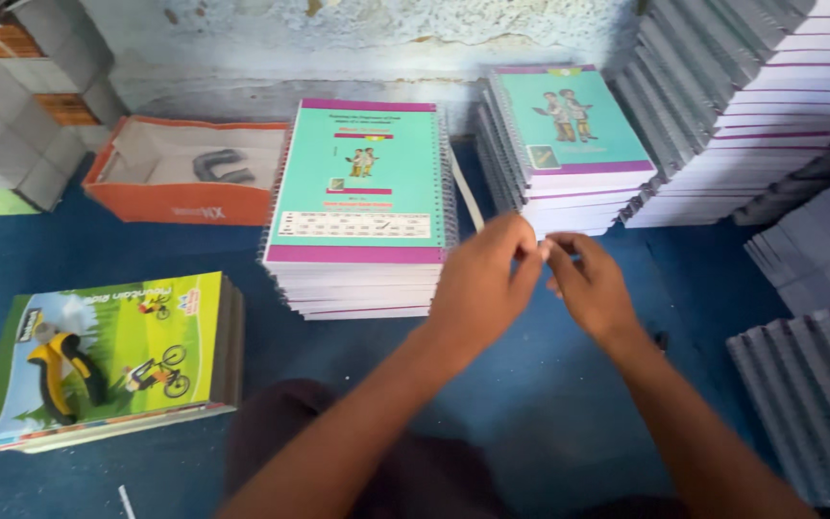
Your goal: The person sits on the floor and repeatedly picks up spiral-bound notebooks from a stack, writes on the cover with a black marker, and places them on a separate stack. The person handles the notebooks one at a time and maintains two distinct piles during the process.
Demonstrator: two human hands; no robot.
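Both hands, the left hand (pixel 482 284) and the right hand (pixel 590 285), are meeting above the blue floor (pixel 530 384), fingers (pixel 530 252) pinching a small white strip (pixel 546 252). Beyond are lying two teal spiral notebook stacks (pixel 362 207), one green-covered stack (pixel 108 356), and an orange box (pixel 184 171) holding one grey curved piece (pixel 221 166).

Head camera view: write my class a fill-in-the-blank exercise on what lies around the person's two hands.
1. The left hand and right hand meet above a ____ floor covering.
2. The teal notebook stack is bound with ____ wire.
3. The orange box lies to the ____ of that stack.
4. The green-covered stack pictures a rider on a ____.

Missing words: blue; spiral; left; bicycle
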